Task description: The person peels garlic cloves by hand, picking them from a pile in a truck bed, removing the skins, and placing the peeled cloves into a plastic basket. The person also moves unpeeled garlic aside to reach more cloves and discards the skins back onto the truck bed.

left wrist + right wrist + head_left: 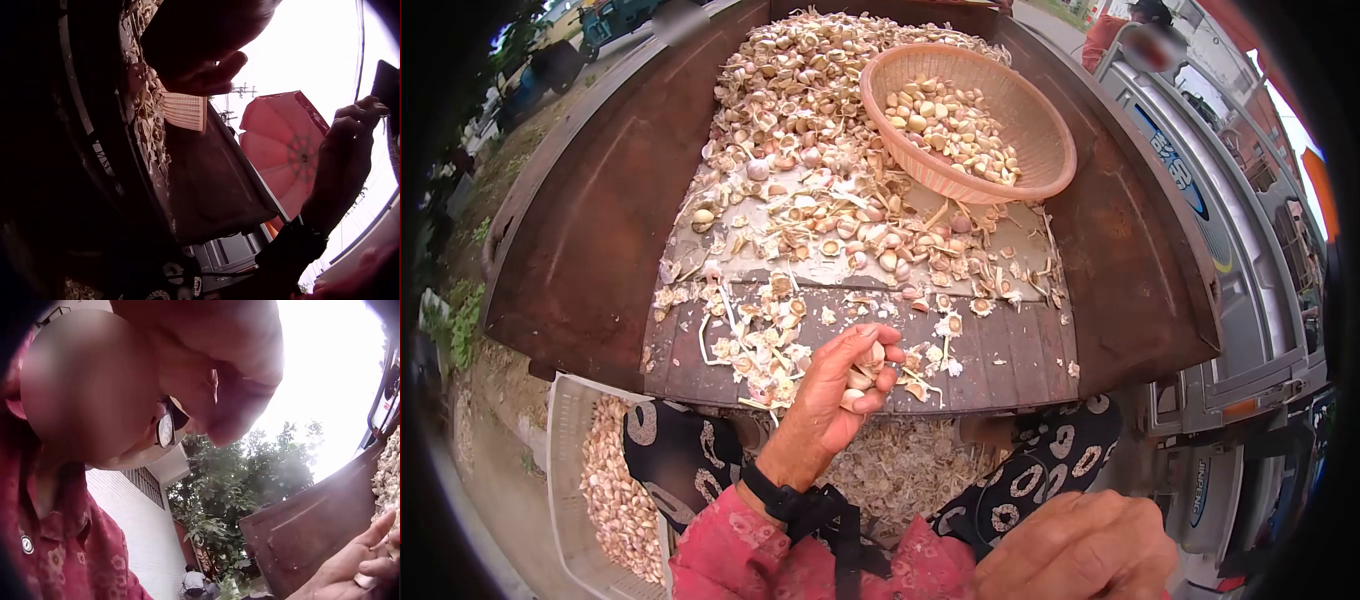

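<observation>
My left hand (pixel 830 395), palm up with bent fingers, cradles several garlic cloves (pixel 860 380) above the near edge of the brown board. Bits of garlic stem and skin (pixel 775 345) lie just left of it. My right hand (pixel 1080 550) is raised close to the head camera, its fingers bent and its fingertips hidden from above. In the right wrist view this right hand (pixel 219 362) is near the person's head, and I cannot tell whether it pinches anything. The left hand's cloves (pixel 365 580) also show at that view's lower right corner.
A pink plastic basket (pixel 972 185) of peeled cloves sits on a heap of garlic skins (pixel 800 110). Rusty metal side walls (pixel 600 210) flank the bed. A white crate (pixel 565 480) of cloves stands at lower left. A grey vehicle (pixel 1200 230) is at right.
</observation>
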A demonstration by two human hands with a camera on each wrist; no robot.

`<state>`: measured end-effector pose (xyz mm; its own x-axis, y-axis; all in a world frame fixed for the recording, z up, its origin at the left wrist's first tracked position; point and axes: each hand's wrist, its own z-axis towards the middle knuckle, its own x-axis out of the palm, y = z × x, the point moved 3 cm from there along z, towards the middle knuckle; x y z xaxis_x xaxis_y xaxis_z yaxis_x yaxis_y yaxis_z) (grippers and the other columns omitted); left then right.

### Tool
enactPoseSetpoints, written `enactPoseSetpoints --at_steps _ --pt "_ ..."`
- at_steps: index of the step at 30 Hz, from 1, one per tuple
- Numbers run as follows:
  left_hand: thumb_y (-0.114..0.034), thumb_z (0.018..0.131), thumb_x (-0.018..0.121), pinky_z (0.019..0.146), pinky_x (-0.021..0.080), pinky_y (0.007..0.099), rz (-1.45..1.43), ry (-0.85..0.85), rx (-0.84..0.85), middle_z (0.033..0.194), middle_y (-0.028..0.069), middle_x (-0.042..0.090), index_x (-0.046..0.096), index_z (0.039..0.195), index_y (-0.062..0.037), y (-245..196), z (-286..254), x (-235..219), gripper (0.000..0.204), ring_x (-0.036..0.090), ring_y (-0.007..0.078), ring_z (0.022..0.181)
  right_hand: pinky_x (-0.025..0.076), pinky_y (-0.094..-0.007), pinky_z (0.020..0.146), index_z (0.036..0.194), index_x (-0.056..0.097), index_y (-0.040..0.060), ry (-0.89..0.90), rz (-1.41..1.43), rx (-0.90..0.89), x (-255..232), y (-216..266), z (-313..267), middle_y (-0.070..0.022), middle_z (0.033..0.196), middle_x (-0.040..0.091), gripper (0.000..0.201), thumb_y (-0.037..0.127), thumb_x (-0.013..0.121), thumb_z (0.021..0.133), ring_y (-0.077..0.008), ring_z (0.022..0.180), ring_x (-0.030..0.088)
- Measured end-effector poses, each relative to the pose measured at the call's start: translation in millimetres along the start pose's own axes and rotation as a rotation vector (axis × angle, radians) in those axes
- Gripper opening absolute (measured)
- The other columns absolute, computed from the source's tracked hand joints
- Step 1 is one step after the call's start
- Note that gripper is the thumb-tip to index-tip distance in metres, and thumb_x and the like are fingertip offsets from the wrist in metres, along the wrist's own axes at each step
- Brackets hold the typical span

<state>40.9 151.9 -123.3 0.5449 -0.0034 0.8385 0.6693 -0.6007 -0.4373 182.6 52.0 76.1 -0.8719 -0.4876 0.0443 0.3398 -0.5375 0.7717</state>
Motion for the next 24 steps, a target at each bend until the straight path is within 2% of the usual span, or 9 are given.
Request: enactPoseSetpoints --at_steps 1,3,8,10,14,17,21,22,24 --pt "-0.022 0.102 0.055 0.040 0.040 0.0165 0.002 -0.001 0.009 0.093 0.0104 0.064 0.058 0.113 0.0004 -2 1 4 0.025 0.061 0.0123 0.069 0.057 -0.0403 0.067 0.093 0.069 -0.0055 0.041 -0.174 0.057 -10 -13 0 -0.0220 0.090 0.070 0.009 -0.001 0.070 0.086 -0.0292 0.074 0.070" --pt "-0.023 0.102 0.054 0.041 0.041 0.0178 -0.056 -0.080 -0.083 0.094 0.0116 0.065 0.058 0.114 -0.0001 -1 4 18 0.027 0.062 0.0154 0.071 0.055 -0.0340 0.075 0.115 0.066 -0.0010 0.229 -0.628 0.203 -37 -61 6 -0.0160 0.101 0.068 0.029 0.004 0.067 0.087 -0.0288 0.089 0.069" --pt "-0.020 0.100 0.056 0.041 0.041 0.0177 -0.045 -0.086 0.024 0.096 0.0124 0.064 0.056 0.113 -0.0024 1 16 -15 0.022 0.063 0.0164 0.073 0.052 -0.0405 0.068 0.101 0.066 0.0032 0.195 -1.038 0.343 -123 -181 -15 -0.0153 0.094 0.064 0.015 0.005 0.067 0.086 -0.0348 0.083 0.065" --pt "-0.020 0.100 0.057 0.041 0.041 0.0174 -0.026 -0.117 0.051 0.096 0.0122 0.063 0.056 0.113 -0.0024 -1 18 -21 0.021 0.063 0.0159 0.073 0.050 -0.0416 0.069 0.094 0.061 0.0010 0.316 -1.268 0.441 -131 -206 -18 -0.0154 0.090 0.062 0.012 0.007 0.068 0.085 -0.0342 0.082 0.063" --pt "-0.020 0.100 0.057 0.043 0.042 0.0179 -0.017 -0.199 0.072 0.098 0.0124 0.064 0.057 0.117 -0.0031 -4 16 -21 0.023 0.064 0.0161 0.074 0.049 -0.0427 0.068 0.092 0.058 0.0012 0.341 -1.210 0.445 -128 -206 -13 -0.0158 0.088 0.060 0.013 0.006 0.068 0.084 -0.0358 0.082 0.063" --pt "-0.021 0.100 0.057 0.044 0.044 0.0189 -0.044 -0.234 0.035 0.098 0.0122 0.065 0.057 0.119 -0.0035 -6 17 -9 0.026 0.065 0.0168 0.074 0.051 -0.0389 0.070 0.095 0.064 -0.0004 0.015 -0.806 0.633 -126 -185 -4 -0.0135 0.086 0.065 0.012 0.008 0.067 0.087 -0.0281 0.079 0.065" --pt "-0.023 0.099 0.059 0.045 0.044 0.0196 -0.105 -0.245 -0.034 0.096 0.0106 0.066 0.057 0.118 -0.0039 -5 16 -2 0.026 0.064 0.0171 0.072 0.051 -0.0363 0.072 0.096 0.066 -0.0011 0.136 -0.721 0.554 -103 -175 8 -0.0126 0.086 0.067 0.012 0.007 0.066 0.088 -0.0266 0.081 0.066" --pt "-0.023 0.099 0.059 0.045 0.044 0.0196 -0.105 -0.244 -0.032 0.096 0.0106 0.066 0.057 0.118 -0.0039 -4 16 -5 0.026 0.064 0.0171 0.072 0.050 -0.0345 0.070 0.103 0.067 0.0008 0.181 -0.856 0.387 -108 -185 8 -0.0114 0.086 0.064 0.017 0.006 0.068 0.087 -0.0244 0.078 0.064" --pt "-0.023 0.099 0.059 0.044 0.043 0.0187 -0.054 -0.219 0.048 0.095 0.0096 0.065 0.058 0.117 -0.0041 -4 18 -16 0.025 0.063 0.0154 0.069 0.050 -0.0370 0.071 0.101 0.064 0.0012 0.277 -0.945 0.368 -119 -214 -2 -0.0131 0.088 0.062 0.016 0.005 0.067 0.086 -0.0284 0.080 0.063"
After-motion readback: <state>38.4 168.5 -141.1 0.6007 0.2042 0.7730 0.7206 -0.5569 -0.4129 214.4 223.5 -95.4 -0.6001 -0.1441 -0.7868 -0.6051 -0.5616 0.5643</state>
